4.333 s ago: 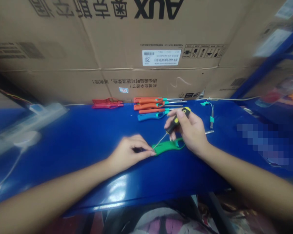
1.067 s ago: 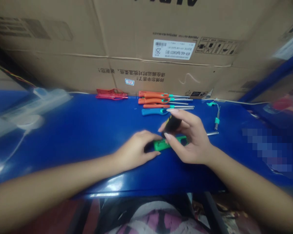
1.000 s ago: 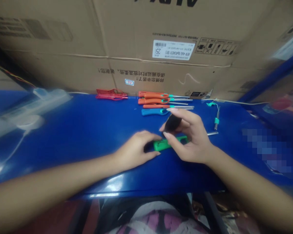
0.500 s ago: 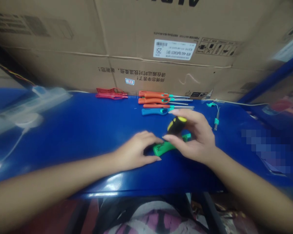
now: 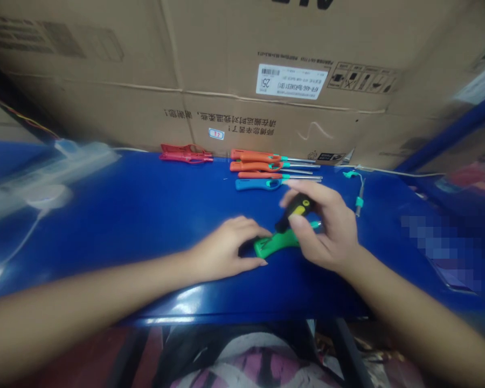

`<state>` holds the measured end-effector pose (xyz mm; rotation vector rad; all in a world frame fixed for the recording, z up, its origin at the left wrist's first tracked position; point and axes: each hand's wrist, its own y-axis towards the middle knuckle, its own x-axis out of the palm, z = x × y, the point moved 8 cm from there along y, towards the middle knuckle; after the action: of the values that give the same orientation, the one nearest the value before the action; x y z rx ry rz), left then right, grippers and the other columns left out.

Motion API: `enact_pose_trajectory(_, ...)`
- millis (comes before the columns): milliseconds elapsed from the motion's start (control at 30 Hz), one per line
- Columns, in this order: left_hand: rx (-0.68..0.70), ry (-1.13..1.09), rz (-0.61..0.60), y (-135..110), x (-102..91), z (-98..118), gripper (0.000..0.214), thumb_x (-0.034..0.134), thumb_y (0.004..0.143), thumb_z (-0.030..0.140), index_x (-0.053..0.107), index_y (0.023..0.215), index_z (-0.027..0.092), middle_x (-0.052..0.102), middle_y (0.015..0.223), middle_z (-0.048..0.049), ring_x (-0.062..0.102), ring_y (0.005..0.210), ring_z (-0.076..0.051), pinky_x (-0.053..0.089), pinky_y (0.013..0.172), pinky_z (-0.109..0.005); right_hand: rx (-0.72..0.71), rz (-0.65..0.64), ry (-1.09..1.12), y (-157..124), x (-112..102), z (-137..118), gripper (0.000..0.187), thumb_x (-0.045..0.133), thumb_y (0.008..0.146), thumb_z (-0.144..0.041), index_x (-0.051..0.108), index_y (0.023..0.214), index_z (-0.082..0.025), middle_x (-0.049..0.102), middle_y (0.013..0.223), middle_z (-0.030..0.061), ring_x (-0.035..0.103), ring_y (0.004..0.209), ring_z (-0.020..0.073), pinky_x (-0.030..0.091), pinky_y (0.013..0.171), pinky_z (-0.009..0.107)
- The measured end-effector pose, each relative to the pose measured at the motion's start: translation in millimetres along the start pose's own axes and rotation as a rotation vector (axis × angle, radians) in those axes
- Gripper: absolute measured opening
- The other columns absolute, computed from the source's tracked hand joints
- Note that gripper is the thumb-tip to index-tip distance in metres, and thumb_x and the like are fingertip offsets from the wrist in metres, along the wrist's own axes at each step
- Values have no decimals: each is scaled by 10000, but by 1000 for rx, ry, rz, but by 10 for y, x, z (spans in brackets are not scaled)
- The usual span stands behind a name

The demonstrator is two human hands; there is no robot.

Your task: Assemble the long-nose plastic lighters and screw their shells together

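Note:
A green plastic handle (image 5: 275,242) lies on the blue table (image 5: 137,215) in front of me. My left hand (image 5: 226,250) is curled round its left end, thumb and fingers pinching it against the table. My right hand (image 5: 327,226) grips a black and yellow screwdriver (image 5: 295,210) by the handle, tilted down so its tip meets the green handle's top. The screwdriver's shaft is mostly hidden by my fingers.
Several orange handled tools and a blue one (image 5: 258,184) lie in a row at the back, with a red handle (image 5: 184,153) to their left. A small metal rod with teal fittings (image 5: 359,191) lies right. A big cardboard box (image 5: 242,75) walls the back; blurred white objects (image 5: 44,178) sit left.
My right hand has turned the screwdriver in its grip and shifted slightly right. The left hand has stayed on the green handle throughout. The view has drifted a little.

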<state>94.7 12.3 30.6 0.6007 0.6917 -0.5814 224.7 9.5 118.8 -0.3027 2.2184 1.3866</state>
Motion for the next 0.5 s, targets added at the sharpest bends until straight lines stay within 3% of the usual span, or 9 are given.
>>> enact_pose_trajectory(100, -26, 0, -26, -1, 15, -19, 432, 757, 863, 381, 625, 1227, 192, 688, 1114, -70, 609, 1041, -244, 460, 950, -399, 157, -105, 137, -6, 74, 75, 475, 451, 1015, -234, 405, 1487, -256, 651, 1236, 106, 689, 791, 176, 608, 648, 337)
enact_pose_trajectory(167, -24, 5, -23, -6, 17, -22, 425, 752, 866, 387, 623, 1224, 198, 687, 1130, -73, 611, 1054, -248, 460, 952, -402, 174, -77, 145, 1, 43, 91, 427, 519, 998, -268, 484, 1424, -267, 670, 1192, 89, 697, 808, 178, 608, 645, 320)
enact_pose_trajectory(300, -7, 12, -4, -17, 9, -18, 416, 753, 865, 385, 620, 1220, 211, 687, 1154, -76, 614, 1063, -253, 455, 955, -409, 57, 20, -39, 24, -74, 55, 417, 706, 897, -341, 604, 1300, -298, 718, 1106, 51, 698, 767, 180, 607, 656, 307)
enact_pose_trajectory(433, -31, 2, -31, -9, 22, -28, 432, 757, 860, 364, 624, 1238, 203, 683, 1124, -74, 606, 1050, -250, 456, 965, -409, 191, -131, 140, 30, 40, 148, 454, 414, 1046, -305, 410, 1500, -317, 698, 1221, 65, 667, 624, 124, 599, 574, 285)
enact_pose_trajectory(500, -35, 4, -29, -3, 17, -26, 428, 759, 857, 364, 629, 1232, 203, 681, 1119, -76, 603, 1056, -254, 457, 969, -410, 229, -172, 241, 33, 81, 151, 436, 412, 1046, -285, 431, 1480, -309, 706, 1192, 57, 665, 605, 114, 587, 537, 267)
